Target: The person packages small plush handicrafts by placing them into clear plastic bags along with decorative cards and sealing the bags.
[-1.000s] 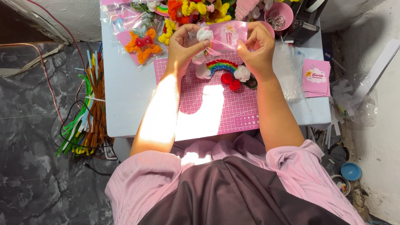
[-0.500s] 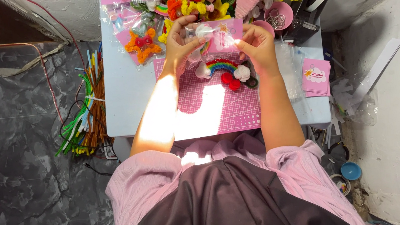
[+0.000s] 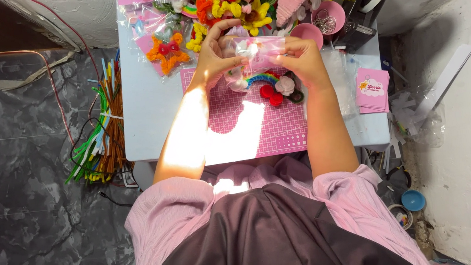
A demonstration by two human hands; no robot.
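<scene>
Both the left hand (image 3: 217,53) and right hand (image 3: 302,58) are pinched on a small clear plastic packet (image 3: 256,50) held between them above the pink cutting mat (image 3: 258,124), apparently mid-bagging; sealing it needs steady fingers.

The clear packet (image 3: 256,52) – its contents too small to tell; flower pile (image 3: 240,2) cut off at top.

Home craft corner, cutting mat (image 3: 246,125), pipe cleaners (image 3: 98,145)

Two hands, left (image 3: 215,54) and right (image 3: 305,62), are seen; two round pink bowls (image 3: 328,18), one pink gridded cutting mat (image 3: 246,125) and one small blue bowl (image 3: 413,200) are counted.
</scene>
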